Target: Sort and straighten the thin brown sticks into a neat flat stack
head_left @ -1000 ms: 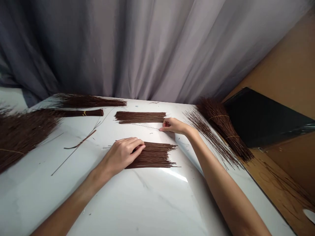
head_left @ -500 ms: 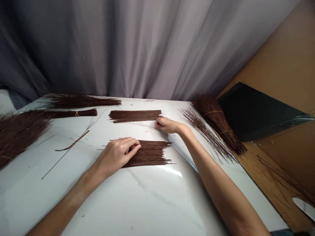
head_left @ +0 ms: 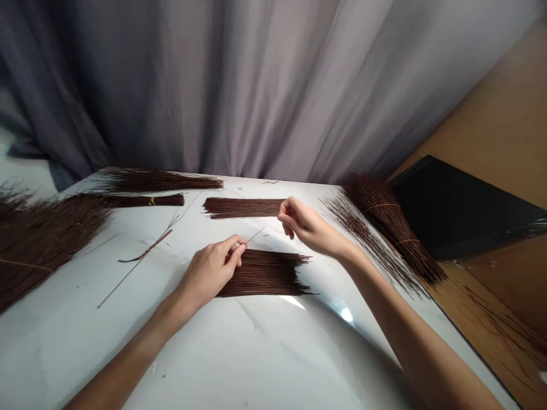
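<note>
My left hand (head_left: 220, 259) is closed in a pinch on a thin brown twig (head_left: 255, 236), which sticks up and to the right from the fingertips. That hand is over the left part of a flat bundle of short brown twigs (head_left: 269, 273), hiding its left end. My right hand (head_left: 301, 225) is raised with its fingers curled together; whether anything thin is between them cannot be made out. Behind it lies a second flat bundle of twigs (head_left: 243, 208), whose right end the hand covers.
Long twig bundles lie at the left (head_left: 47, 239) and back left (head_left: 162, 181). A banded bundle (head_left: 391, 219) and loose twigs (head_left: 371, 245) line the right edge. A tied twig strip (head_left: 147, 250) rests on the white table (head_left: 239, 353). A black sheet (head_left: 461, 210) is beyond.
A twig now shows in my left hand's pinch, angled upward. Earlier my right hand held a thin twig near the far bundle; it has lifted and turned. The view has shifted slightly left.
</note>
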Tool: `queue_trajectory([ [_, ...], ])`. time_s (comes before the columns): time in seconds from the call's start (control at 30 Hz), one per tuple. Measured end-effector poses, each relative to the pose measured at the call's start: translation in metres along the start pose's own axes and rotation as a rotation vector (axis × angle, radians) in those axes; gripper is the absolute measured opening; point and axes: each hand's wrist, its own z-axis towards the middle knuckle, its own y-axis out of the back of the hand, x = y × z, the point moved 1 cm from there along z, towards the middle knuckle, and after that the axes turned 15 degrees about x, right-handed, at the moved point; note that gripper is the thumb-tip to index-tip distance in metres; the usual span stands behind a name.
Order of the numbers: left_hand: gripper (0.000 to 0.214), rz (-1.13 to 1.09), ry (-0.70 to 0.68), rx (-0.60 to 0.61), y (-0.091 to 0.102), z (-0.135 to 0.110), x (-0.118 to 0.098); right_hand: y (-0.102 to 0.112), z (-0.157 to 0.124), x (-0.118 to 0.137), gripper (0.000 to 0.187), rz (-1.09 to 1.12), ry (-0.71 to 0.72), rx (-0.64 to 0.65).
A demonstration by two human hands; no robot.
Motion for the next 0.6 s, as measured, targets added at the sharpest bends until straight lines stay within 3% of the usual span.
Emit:
queue_trajectory([
  [0.17, 0.018, -0.514, -0.058, 0.092, -0.005, 0.006, 0.005, -0.058, -0.028, 0.001, 0.020, -0.053, 0.012, -0.162],
  [0.27, 0.015, -0.612, -0.051, 0.099, -0.006, 0.006, 0.002, -0.080, -0.037, -0.002, 0.017, -0.093, 0.012, -0.196],
  [0.6, 0.028, -0.697, -0.022, 0.073, -0.011, 0.005, -0.008, -0.096, -0.040, 0.005, 0.009, -0.099, 0.006, -0.277],
])
